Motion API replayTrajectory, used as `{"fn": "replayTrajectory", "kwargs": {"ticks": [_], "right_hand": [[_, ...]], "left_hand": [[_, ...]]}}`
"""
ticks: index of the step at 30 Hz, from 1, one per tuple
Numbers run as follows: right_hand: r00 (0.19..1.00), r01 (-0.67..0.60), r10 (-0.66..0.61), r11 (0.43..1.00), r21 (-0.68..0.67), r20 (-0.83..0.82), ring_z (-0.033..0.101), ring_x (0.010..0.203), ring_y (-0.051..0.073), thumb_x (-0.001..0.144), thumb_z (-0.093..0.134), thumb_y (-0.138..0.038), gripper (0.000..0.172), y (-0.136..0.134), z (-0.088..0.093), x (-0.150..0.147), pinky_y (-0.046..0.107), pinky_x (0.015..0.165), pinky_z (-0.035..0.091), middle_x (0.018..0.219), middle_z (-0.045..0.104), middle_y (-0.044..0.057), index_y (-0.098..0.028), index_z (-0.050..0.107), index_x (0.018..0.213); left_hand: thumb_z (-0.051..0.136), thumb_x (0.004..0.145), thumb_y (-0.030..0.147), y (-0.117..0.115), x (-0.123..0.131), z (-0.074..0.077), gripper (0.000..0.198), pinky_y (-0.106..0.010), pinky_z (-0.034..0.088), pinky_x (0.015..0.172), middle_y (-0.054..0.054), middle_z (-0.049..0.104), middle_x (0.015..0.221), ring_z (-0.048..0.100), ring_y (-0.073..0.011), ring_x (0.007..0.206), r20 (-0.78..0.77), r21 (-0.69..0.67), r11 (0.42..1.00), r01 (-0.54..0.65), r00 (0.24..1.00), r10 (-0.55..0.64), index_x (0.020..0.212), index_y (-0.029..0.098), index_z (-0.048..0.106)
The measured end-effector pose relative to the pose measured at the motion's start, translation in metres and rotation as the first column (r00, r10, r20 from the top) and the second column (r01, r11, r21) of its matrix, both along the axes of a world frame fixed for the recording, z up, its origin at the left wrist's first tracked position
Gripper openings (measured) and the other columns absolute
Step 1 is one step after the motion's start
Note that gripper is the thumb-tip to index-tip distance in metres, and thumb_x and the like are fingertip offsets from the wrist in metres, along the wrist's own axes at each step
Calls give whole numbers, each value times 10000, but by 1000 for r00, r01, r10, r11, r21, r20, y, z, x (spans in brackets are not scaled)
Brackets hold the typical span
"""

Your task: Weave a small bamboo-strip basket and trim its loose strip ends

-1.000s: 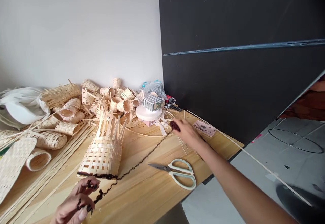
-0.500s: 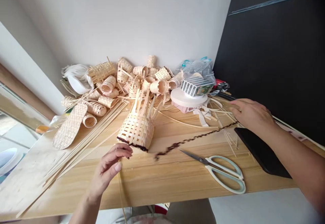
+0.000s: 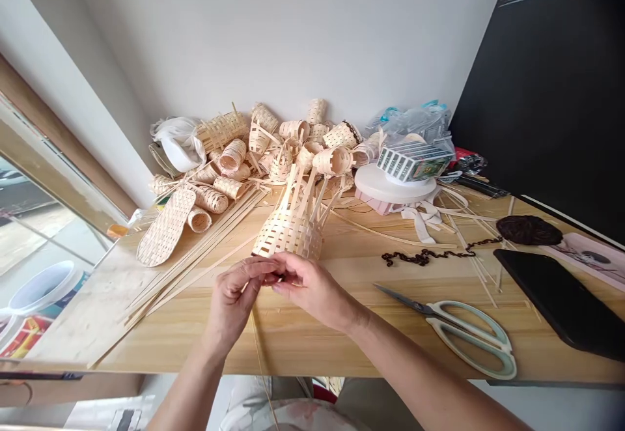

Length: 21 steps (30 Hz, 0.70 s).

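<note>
My left hand [image 3: 234,297] and my right hand [image 3: 312,288] meet at the near end of a woven bamboo basket [image 3: 286,232], fingers closed in a pinch. A bit of dark brown yarn shows between the fingertips, though the fingers hide most of it and the rim. Loose upright strips stick out of the basket's far end. Below my left hand a thin bamboo strip [image 3: 261,359] runs down to the lap. To the right a crinkled length of brown yarn [image 3: 420,256] trails from a yarn ball [image 3: 527,229]. Scissors [image 3: 471,336] lie right of my right forearm, blades slightly apart.
Small woven baskets [image 3: 234,154] are heaped along the wall. Long bamboo strips [image 3: 195,252] and a flat woven oval [image 3: 166,226] lie left. A white turntable [image 3: 395,183] carries a box [image 3: 415,161]. A black tablet-like slab [image 3: 556,301] and a pink tray [image 3: 593,258] lie right.
My right hand has come from the yarn at the far right to join my left hand at the basket. The yarn now lies bunched on the table. The view has shifted right.
</note>
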State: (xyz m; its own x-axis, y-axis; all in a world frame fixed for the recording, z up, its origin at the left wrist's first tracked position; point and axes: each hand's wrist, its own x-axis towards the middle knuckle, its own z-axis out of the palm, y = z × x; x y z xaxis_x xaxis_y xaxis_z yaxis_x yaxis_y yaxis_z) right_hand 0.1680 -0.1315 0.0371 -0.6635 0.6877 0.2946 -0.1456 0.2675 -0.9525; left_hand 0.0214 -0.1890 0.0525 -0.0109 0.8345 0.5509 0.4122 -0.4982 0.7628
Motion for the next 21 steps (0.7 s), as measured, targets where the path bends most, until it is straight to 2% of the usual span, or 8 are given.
{"fn": "replayTrajectory", "kwargs": {"ticks": [2,4,9,12,14,17,19,21], "right_hand": [[998,55,-55,998,-41,-5,618,798,137,769,587,-191,251,1,-1,1,278,757,504,816,647,0,-175,589,1019],[995,98,-99,992,-82,-11,614,750,131,749,605,-206,260,0,0,2,285,743,499,747,636,-16,-176,579,1006],[990,135,-139,971,-196,-8,625,661,127,755,591,-262,147,1,2,7,274,639,506,722,662,5,-167,617,864],[981,167,-187,956,-241,-60,623,633,117,776,574,-304,148,3,2,12,251,597,503,703,655,1,-171,624,818],[976,174,-198,960,-219,-93,623,662,117,787,559,-298,142,3,5,15,242,593,505,737,658,5,-180,628,823],[973,221,-224,974,-55,-60,621,704,124,808,513,-229,144,2,14,19,247,611,511,811,662,12,-194,646,850],[969,248,-249,963,101,-10,620,717,125,816,479,-160,184,-1,21,19,258,650,514,813,661,7,-201,654,854],[966,248,-258,940,234,14,617,718,127,817,459,-110,222,-4,26,18,268,679,514,797,660,3,-207,656,851]], "left_hand": [[549,825,167,3,1,-3,191,-275,516,745,-58,707,892,649,-173,825,28,14,999,-42,999,41,890,232,717],[560,820,184,6,3,-6,169,-293,509,774,-56,706,877,646,-183,847,80,2,998,-59,995,58,865,223,718],[585,815,211,10,2,-14,113,-245,494,720,-37,671,837,606,-142,784,394,-105,993,56,919,-10,844,206,695],[566,821,191,12,2,-15,163,-220,485,704,-23,650,885,583,-115,771,503,-121,992,39,864,28,953,230,653],[567,798,173,14,6,-14,238,-228,492,690,-36,640,919,587,-124,780,427,-166,982,91,904,-12,1023,227,623],[605,724,153,18,16,-15,305,-236,495,626,-58,607,905,579,-137,734,164,-230,965,129,982,-92,1026,190,613],[617,713,182,22,23,-17,193,-215,457,557,-31,573,793,534,-114,634,16,-186,982,41,999,-39,905,181,631],[615,718,221,27,27,-19,62,-202,389,498,-1,519,664,462,-92,541,-58,-97,995,-30,998,24,681,173,602]]}}
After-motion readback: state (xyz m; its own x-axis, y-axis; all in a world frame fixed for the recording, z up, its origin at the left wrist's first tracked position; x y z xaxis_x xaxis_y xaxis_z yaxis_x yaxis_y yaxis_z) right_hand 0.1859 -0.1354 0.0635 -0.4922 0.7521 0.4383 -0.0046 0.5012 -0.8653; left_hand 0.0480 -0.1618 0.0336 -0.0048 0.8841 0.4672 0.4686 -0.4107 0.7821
